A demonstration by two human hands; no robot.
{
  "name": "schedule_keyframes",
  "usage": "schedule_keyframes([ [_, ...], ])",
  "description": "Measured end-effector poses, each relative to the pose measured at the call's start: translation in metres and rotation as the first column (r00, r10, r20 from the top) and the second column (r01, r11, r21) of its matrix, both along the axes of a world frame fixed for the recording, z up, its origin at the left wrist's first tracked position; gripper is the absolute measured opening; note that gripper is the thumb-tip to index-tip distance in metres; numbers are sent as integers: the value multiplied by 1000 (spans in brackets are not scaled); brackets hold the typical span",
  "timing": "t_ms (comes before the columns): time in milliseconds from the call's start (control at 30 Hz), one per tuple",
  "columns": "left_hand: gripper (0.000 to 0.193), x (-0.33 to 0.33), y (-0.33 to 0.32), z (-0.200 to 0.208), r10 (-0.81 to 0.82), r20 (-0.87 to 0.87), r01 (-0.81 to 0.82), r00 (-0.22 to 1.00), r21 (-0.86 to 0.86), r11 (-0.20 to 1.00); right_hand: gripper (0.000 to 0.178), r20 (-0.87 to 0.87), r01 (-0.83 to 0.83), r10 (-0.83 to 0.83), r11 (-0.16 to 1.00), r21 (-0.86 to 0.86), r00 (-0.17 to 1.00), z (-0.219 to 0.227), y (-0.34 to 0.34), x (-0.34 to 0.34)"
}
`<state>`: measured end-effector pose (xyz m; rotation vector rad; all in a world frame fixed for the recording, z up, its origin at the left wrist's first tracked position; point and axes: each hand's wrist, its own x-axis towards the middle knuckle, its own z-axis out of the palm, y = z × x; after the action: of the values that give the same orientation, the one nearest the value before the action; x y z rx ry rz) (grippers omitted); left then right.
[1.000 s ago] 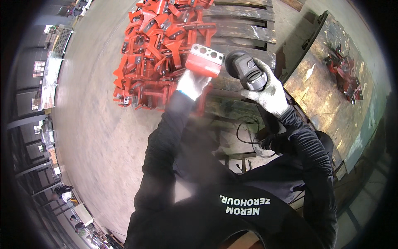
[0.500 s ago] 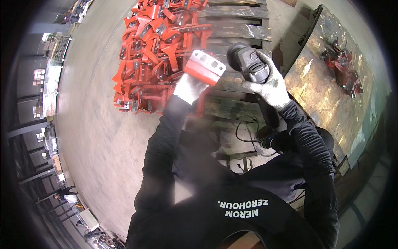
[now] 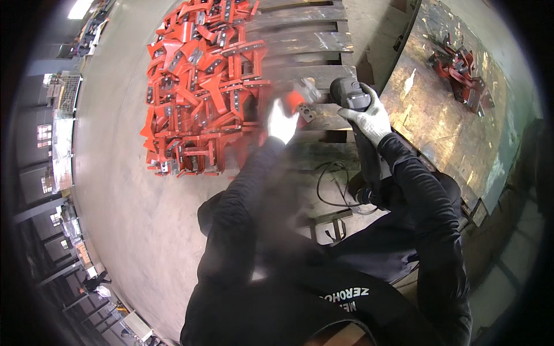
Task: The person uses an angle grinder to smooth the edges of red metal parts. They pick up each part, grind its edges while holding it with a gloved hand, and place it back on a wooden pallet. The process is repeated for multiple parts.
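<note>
My left hand (image 3: pixel 281 123), in a white glove, is closed around a red metal bracket (image 3: pixel 296 101) with a bare, drilled grey end. Motion smears part of this bracket. To its right, my gloved right hand (image 3: pixel 374 120) grips a dark angle grinder (image 3: pixel 356 101), its round disc end toward the bracket. The bracket and the grinder are apart. Just left of my left hand lies a large heap of similar red brackets (image 3: pixel 193 95). Both hands are over the near part of a wooden pallet (image 3: pixel 309 41).
On the right stands a worn, flat-topped table (image 3: pixel 424 106) bearing several red and dark metal parts (image 3: pixel 464 78). A black cable (image 3: pixel 321 195) loops on the floor beside my legs. Further left, a person (image 3: pixel 95 282) is across the hall.
My left hand has turned the bracket, so its pale drilled face no longer faces up. The grinder sits slightly lower in the picture. The whole view has shifted a little.
</note>
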<state>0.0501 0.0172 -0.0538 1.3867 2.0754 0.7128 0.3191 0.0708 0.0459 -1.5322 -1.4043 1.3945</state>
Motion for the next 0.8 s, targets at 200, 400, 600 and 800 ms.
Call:
schedule_keyframes([
  [200, 97, -14, -17, 4, -56, 27, 61, 998, -247, 967, 102, 304, -263, 244, 965, 22, 921, -34, 12, -10],
  [400, 112, -36, -24, 43, -87, -203, 37, 975, -238, 971, 98, 348, -489, 483, 869, -76, 804, -64, 44, -73],
  [600, 56, -50, -27, 38, -149, -89, 153, 985, 33, 988, 91, 585, -667, 580, 740, -87, 567, -118, 78, -130],
  [800, 49, -49, -24, 39, -122, -159, 125, 980, 13, 992, 81, 630, -625, 542, 773, -112, 557, -116, 88, -148],
])
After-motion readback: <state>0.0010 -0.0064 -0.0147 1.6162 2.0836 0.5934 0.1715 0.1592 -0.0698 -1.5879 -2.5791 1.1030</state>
